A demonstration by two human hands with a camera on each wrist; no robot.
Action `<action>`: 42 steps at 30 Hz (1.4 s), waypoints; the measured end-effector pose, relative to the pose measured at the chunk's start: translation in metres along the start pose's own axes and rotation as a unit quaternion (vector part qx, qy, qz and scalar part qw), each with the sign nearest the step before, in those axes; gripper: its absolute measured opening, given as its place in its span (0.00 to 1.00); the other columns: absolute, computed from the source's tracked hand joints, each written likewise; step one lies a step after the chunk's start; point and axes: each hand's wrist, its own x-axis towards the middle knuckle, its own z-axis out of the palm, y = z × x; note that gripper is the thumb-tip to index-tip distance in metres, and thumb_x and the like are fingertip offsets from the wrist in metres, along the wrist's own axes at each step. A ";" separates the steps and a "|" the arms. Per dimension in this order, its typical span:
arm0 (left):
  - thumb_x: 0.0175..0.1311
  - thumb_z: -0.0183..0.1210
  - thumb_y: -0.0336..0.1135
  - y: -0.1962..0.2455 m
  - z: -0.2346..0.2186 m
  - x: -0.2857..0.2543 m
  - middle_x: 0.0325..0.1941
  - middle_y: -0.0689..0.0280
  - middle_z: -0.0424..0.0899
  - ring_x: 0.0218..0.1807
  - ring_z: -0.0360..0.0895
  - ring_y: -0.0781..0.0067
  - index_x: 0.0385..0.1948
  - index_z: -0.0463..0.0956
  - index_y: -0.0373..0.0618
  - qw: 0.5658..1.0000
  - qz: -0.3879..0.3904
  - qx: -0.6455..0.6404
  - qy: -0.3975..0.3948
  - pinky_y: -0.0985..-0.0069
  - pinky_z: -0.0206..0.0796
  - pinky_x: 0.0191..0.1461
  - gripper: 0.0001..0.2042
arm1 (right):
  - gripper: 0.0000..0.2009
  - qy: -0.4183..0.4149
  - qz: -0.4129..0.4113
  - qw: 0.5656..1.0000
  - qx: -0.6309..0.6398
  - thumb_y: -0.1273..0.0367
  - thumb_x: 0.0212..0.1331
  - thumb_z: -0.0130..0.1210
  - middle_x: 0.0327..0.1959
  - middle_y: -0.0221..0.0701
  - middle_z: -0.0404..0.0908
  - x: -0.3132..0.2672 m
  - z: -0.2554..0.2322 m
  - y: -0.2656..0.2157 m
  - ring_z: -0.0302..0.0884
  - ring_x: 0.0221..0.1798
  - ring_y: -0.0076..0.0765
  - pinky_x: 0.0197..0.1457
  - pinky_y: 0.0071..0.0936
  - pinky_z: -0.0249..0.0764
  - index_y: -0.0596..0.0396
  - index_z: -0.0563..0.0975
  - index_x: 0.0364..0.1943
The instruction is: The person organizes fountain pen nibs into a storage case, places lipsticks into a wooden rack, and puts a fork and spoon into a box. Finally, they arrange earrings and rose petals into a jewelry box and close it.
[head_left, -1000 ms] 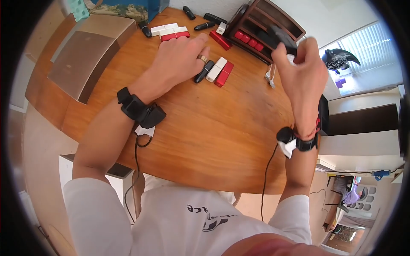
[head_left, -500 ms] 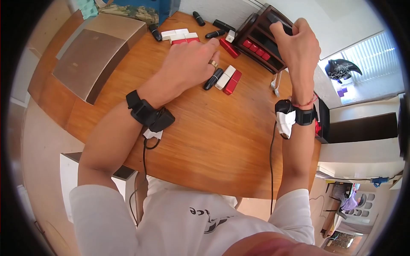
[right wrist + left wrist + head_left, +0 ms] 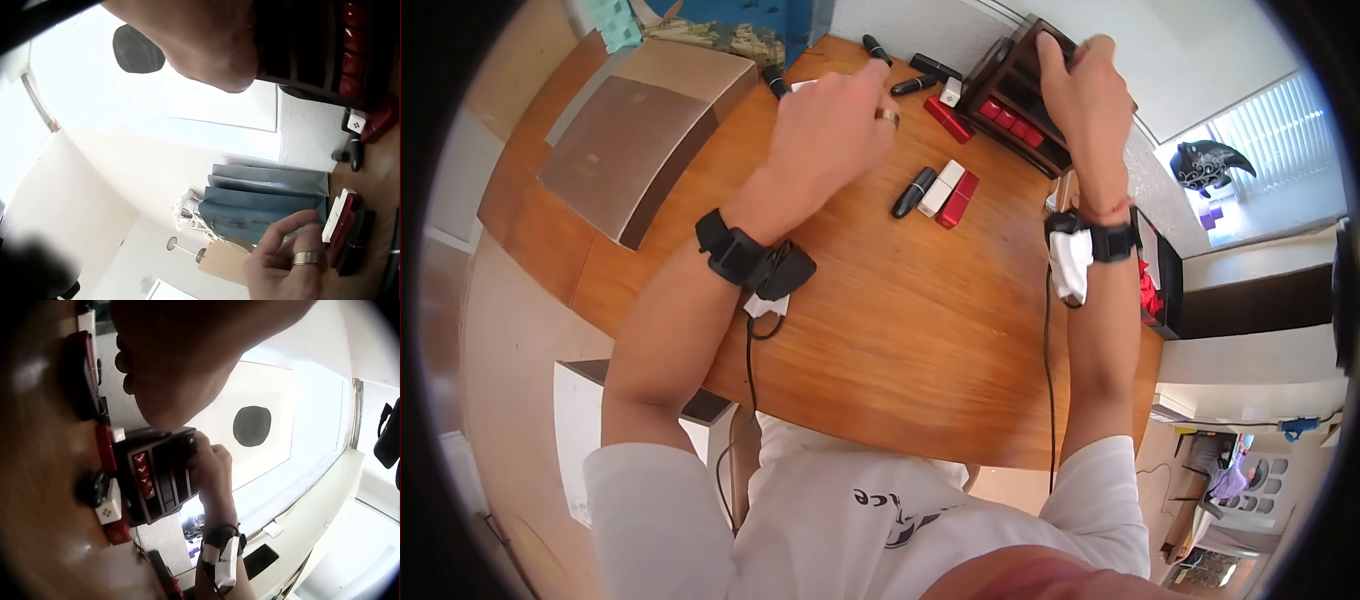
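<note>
The left hand [image 3: 830, 130] has drawn away from the white carton [image 3: 941, 188], loosely curled. The right hand's [image 3: 1090, 105] hold is hidden at the dark rack [image 3: 1003, 72] on the counter [image 3: 880, 330]; off-centre pushing could tip it.

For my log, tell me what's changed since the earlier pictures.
The right hand moved forward to the rack; whether it released its dark item is unclear. The left hand drew away from the black tube. The tube and the rack's red blocks stayed put.

White T-shirt [image 3: 830, 520], dark chest lettering [image 3: 910, 515], black wristbands [image 3: 735, 255], gold ring [image 3: 887, 117].
</note>
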 end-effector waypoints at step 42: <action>0.61 0.75 0.61 0.065 0.071 0.048 0.56 0.36 0.86 0.62 0.82 0.32 0.69 0.64 0.32 0.982 0.063 0.119 -0.135 0.48 0.74 0.64 0.47 | 0.40 -0.259 -0.149 0.888 0.350 0.61 0.62 0.69 0.60 0.54 0.76 -0.183 -0.023 0.073 0.77 0.62 0.64 0.67 0.50 0.74 0.66 0.63 0.74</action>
